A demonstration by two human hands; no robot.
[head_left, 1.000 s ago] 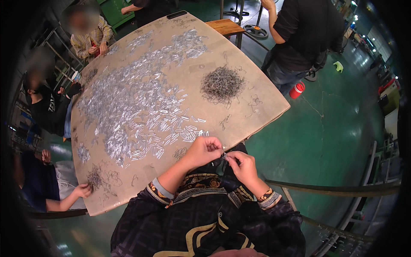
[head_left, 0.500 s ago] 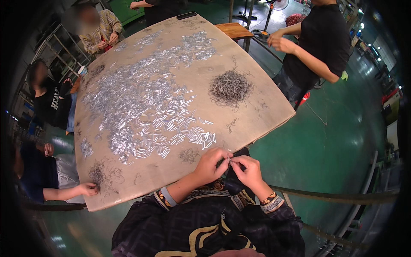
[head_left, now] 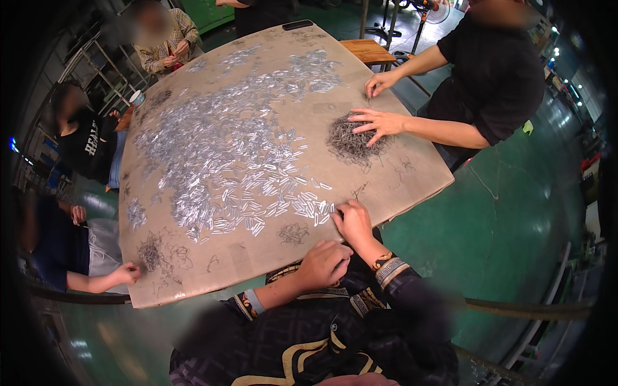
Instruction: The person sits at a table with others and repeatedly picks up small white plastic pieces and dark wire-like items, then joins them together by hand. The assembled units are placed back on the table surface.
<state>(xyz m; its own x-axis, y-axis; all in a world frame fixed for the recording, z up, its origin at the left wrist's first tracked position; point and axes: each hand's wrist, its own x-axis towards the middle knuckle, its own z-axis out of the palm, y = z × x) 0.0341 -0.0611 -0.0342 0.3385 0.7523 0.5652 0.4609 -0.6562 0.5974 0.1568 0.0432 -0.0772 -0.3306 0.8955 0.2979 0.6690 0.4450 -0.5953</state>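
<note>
Right hand [head_left: 354, 222] bunches beside silver pieces [head_left: 309, 204]; left hand [head_left: 324, 262] curls; cannot tell what they hold. White lettering [head_left: 92, 145] marks a black top [head_left: 73, 137].

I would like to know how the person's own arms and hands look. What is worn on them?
The left hand and right hand show no gloves. The sleeves are long and dark, with a faint tonal pattern. The right cuff has a pale-and-dark Greek-key band and an orange-gold patterned edge; a grey-blue strip shows at the left wrist.
</note>
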